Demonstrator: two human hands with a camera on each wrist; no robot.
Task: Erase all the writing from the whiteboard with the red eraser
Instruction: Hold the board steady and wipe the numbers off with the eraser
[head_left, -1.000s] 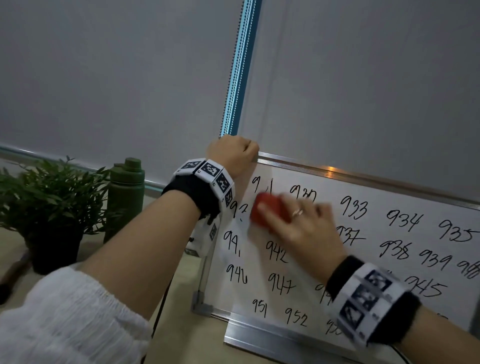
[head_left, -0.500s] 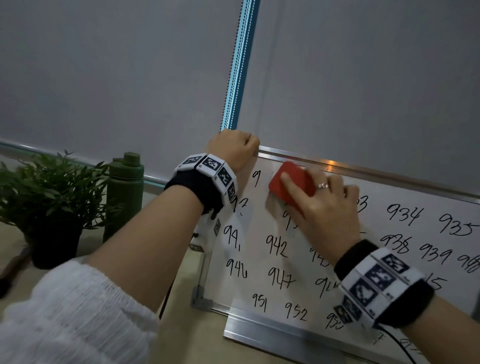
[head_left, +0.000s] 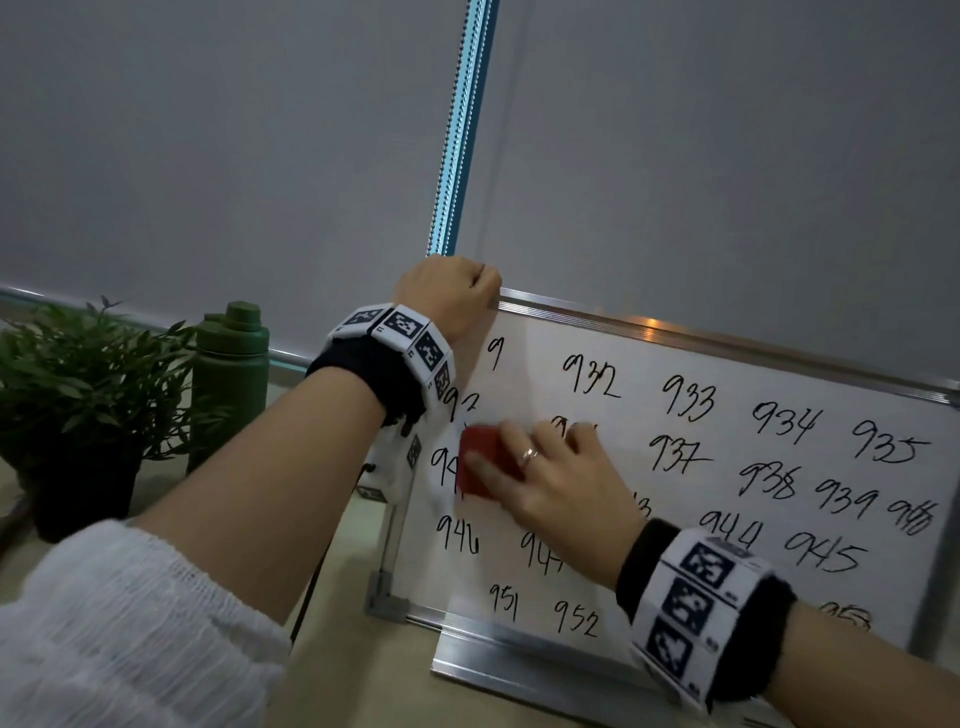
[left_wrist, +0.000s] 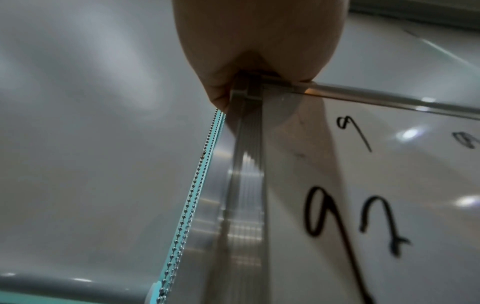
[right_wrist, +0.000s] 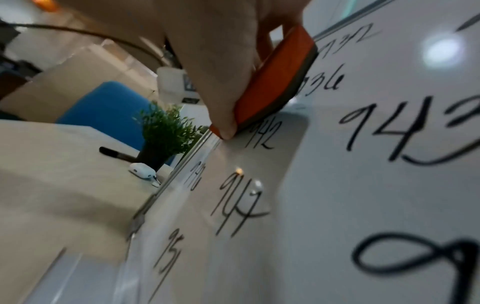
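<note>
A whiteboard (head_left: 727, 364) with rows of black handwritten numbers leans upright on the desk. My right hand (head_left: 540, 478) grips the red eraser (head_left: 485, 460) and presses it flat on the board's left part, over the second and third rows. In the right wrist view the eraser (right_wrist: 272, 80) lies felt-side on the board (right_wrist: 363, 185) with my thumb along its lower edge. My left hand (head_left: 452, 296) grips the board's top left corner (left_wrist: 259, 86). Part of the top left number is wiped away, leaving a lone 9.
A potted green plant (head_left: 78, 395) and a dark green bottle (head_left: 231, 374) stand left of the board. A black marker (right_wrist: 114, 153) and a white earbud case (right_wrist: 142, 170) lie on the desk by the plant. Grey roller blinds with a bead chain (head_left: 457, 130) hang behind.
My right hand swept the eraser up to the top row, then down and left to the second and third rows. The digits after the first 9 are gone. The left hand stayed put.
</note>
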